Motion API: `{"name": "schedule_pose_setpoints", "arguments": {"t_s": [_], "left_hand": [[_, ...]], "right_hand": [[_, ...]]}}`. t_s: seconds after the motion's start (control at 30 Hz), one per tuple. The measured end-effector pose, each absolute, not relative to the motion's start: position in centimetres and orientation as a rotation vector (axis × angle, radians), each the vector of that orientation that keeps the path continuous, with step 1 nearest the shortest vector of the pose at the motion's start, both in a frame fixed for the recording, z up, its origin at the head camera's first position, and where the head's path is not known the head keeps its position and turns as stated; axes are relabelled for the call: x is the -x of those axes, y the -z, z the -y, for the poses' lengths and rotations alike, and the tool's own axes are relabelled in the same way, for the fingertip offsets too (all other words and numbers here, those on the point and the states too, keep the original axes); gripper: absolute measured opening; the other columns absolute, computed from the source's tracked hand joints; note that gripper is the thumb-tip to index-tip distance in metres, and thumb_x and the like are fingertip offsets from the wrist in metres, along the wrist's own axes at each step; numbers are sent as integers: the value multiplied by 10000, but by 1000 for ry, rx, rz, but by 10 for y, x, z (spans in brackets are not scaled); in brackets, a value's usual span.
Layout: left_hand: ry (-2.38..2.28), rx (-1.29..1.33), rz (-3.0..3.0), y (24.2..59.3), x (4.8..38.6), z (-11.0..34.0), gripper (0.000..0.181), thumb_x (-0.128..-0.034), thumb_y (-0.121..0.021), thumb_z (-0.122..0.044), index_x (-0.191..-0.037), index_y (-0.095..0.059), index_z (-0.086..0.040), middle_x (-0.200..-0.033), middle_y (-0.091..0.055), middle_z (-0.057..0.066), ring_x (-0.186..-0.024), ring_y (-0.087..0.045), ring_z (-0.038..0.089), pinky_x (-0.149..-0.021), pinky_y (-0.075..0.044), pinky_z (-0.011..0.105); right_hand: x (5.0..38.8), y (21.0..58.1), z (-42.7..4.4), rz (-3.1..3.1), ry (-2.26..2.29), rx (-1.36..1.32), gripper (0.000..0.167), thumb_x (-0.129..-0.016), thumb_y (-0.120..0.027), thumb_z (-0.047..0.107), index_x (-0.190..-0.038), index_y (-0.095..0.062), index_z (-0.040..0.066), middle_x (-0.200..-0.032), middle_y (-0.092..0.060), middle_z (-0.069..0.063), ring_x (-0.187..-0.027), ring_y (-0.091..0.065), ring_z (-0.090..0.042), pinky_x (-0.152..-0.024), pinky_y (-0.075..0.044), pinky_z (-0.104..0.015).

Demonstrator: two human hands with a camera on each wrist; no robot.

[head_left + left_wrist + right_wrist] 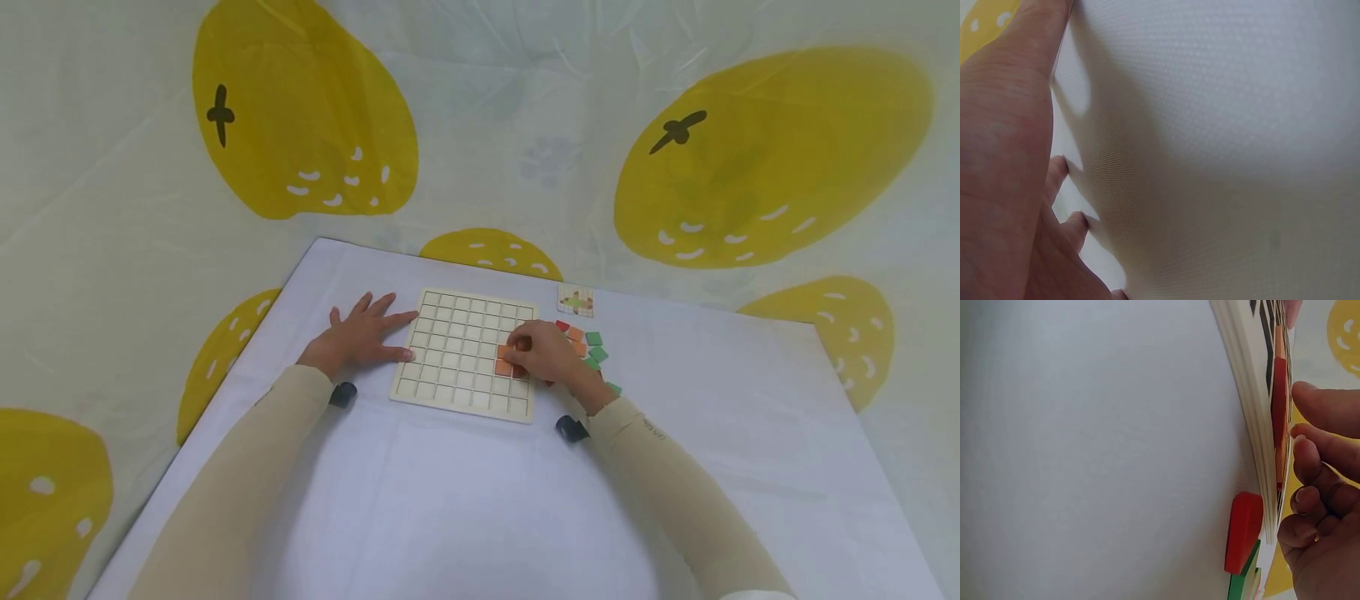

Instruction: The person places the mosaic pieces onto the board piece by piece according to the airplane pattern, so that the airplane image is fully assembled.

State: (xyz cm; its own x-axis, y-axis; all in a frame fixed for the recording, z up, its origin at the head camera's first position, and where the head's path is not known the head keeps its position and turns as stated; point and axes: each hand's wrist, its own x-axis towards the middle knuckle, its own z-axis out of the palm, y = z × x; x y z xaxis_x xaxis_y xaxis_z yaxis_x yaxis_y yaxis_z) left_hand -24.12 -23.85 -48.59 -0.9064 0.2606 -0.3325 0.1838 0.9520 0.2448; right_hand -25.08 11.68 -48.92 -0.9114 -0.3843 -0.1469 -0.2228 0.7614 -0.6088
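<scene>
Board (450, 348): sq., lt wood, gridded

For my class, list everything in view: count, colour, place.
table: one, white, foreground
backdrop: one, whitish and yellow, behind
grid board: one, pale, on table
placed tiles: several, orange and red, on board's right
loose tiles: several, red, orange and green, right of board
card: one, pale with coloured marks, beyond loose tiles
wrist devices: two, black, one per wrist
sleeves: two, beige, foreground
left hand: one, at board's left edge
right hand: one, over placed tiles
</scene>
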Motion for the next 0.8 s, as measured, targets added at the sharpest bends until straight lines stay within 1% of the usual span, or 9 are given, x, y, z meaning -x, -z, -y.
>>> {"name": "schedule_pose_setpoints", "arguments": {"t_s": [0.13,0.17,0.2,0.3,0.4,0.57,0.6,0.67,0.8], "left_hand": [[-296,-338,-2745,487,243,238,892,-849,-554,-855,-1618,-257,-512,-1787,-55,49,-1629,11,471,-1137,-58,891],[-292,-339,-2746,487,243,238,893,-849,-552,-856,-1618,-257,-511,-1787,-55,51,-1629,11,472,-1136,-59,892],[-289,-339,-2746,488,243,238,892,-850,-551,-856,-1618,-256,-512,-1787,-54,52,-1628,11,473,-1135,-61,893],[-292,-335,-2736,488,243,238,894,-853,-563,-845,-1620,-257,-504,-1787,-49,56,-1627,18,477,-1133,-53,895],[-290,-329,-2727,487,243,238,894,-854,-563,-844,-1621,-255,-503,-1787,-42,55,-1627,23,478,-1136,-49,892],[-290,-317,-2736,485,243,238,891,-855,-557,-847,-1621,-264,-498,-1787,-48,54,-1626,20,480,-1145,-48,884],[-288,-316,-2737,485,243,238,891,-855,-556,-847,-1621,-263,-497,-1787,-47,53,-1627,19,479,-1147,-49,882],[-281,-316,-2733,486,243,237,895,-857,-553,-847,-1624,-258,-493,-1787,-44,55,-1626,21,480,-1147,-49,883],[-271,-313,-2728,487,243,237,899,-856,-543,-854,-1626,-252,-493,-1787,-42,61,-1625,20,483,-1144,-50,885]], "right_hand": [[251,492,-128,-2668,972,474,188,-957,-755,221,-1116,-765,121,-940,-637,-71,-601,-572,-201,-478,-480,-308],[251,491,-131,-2668,979,476,178,-958,-748,204,-1115,-766,121,-931,-640,-75,-547,-565,-209,-474,-482,-315],[251,490,-134,-2675,971,479,179,-957,-745,199,-1117,-768,123,-926,-642,-76,-538,-562,-216,-493,-485,-314],[250,487,-142,-2713,915,479,188,-951,-738,179,-1125,-781,118,-934,-663,-70,-681,-588,-220,-599,-487,-301],[250,486,-150,-2730,864,439,199,-957,-724,170,-1138,-784,115,-979,-683,-61,-859,-575,-220,-695,-490,-296],[247,482,-165,-2699,869,331,194,-964,-732,180,-1147,-776,133,-1039,-691,-60,-973,-608,-251,-823,-569,-337],[246,481,-169,-2701,863,332,192,-965,-733,177,-1147,-777,132,-1044,-693,-67,-987,-603,-258,-842,-567,-347],[244,478,-176,-2705,853,325,185,-965,-740,177,-1141,-780,136,-1058,-698,-70,-1003,-599,-262,-846,-569,-351],[241,476,-190,-2704,838,291,191,-972,-730,181,-1150,-779,130,-1111,-703,-85,-1025,-598,-269,-774,-576,-309]]}}
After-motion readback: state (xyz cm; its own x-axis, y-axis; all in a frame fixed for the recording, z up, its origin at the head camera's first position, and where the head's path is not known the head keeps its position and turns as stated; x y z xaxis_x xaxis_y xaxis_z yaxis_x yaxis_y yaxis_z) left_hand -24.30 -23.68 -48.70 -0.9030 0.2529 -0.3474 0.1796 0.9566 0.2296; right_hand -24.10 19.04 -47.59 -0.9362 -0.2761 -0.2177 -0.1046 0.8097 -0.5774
